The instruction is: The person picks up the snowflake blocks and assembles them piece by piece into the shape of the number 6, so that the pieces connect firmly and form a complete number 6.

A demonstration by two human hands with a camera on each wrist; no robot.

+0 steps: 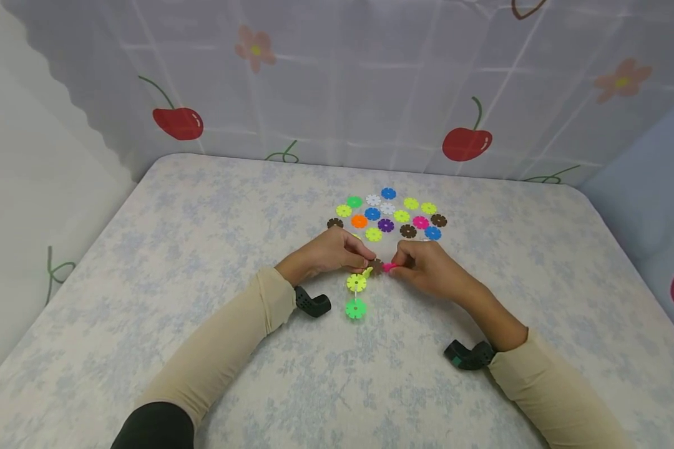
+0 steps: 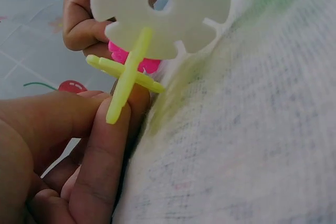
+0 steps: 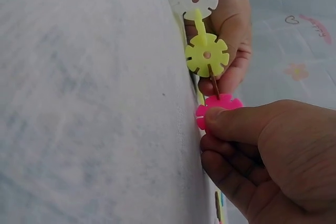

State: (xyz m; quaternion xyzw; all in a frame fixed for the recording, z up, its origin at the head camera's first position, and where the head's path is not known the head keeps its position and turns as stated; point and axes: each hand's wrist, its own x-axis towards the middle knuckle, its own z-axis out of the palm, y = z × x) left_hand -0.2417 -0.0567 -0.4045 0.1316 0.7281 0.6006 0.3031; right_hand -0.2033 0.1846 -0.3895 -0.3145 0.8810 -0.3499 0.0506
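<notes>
Notched plastic snowflake discs are slotted together in a chain between the two hands. It runs from a green disc (image 1: 356, 308) through a white disc (image 2: 194, 14) and two yellow discs (image 3: 207, 66) to a brown disc (image 1: 377, 267). My left hand (image 1: 332, 251) pinches the brown disc between thumb and fingers, the grip partly hidden. A pink disc (image 3: 224, 102) is pinched by my right hand (image 1: 431, 268), thumb on its face. In the right wrist view, the pink disc's edge meets the brown one; how deep it sits in the slot I cannot tell.
Beyond the hands, several loose discs lie flat on the patterned tablecloth, among them an orange disc (image 1: 359, 221), a purple disc (image 1: 385, 225) and a blue disc (image 1: 389, 193). A curtain (image 1: 371, 93) with cherry prints hangs behind the table's far edge.
</notes>
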